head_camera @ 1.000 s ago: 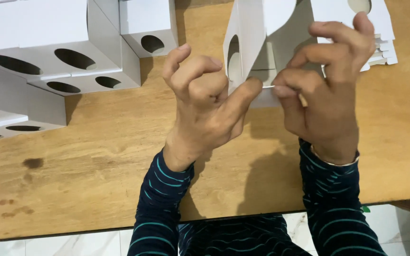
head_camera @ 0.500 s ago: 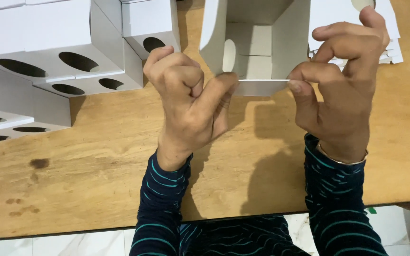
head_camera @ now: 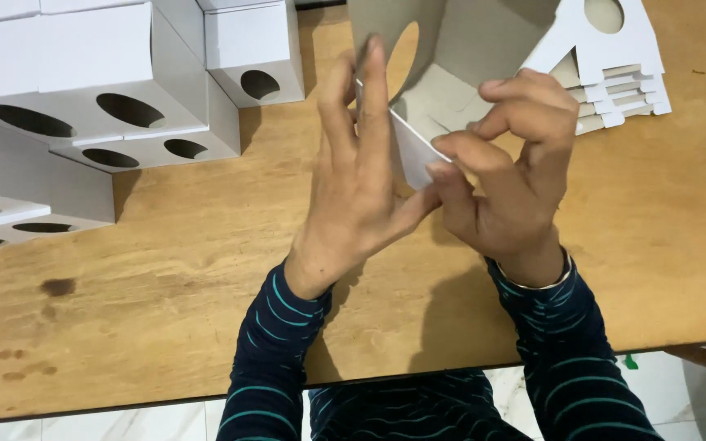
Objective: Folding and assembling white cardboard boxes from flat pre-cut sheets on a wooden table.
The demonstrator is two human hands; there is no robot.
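Both my hands hold a part-folded cardboard box (head_camera: 459,49), white outside and grey inside, with an oval hole in its left wall. My left hand (head_camera: 361,175) lies flat with fingers straight up against the box's left side. My right hand (head_camera: 508,175) pinches a white flap (head_camera: 412,151) at the box's near edge between thumb and fingers. The box is tipped so its open inside faces me, above the wooden table (head_camera: 165,278).
Several finished white boxes with oval holes (head_camera: 100,90) are stacked at the left and back left. A stack of flat unfolded box blanks (head_camera: 623,90) lies at the back right. The table's near edge runs along the bottom, with pale floor tiles below.
The box has been turned so its grey inside shows. My left hand went from a curled fist to flat, straight fingers, and my right hand now pinches the near flap.
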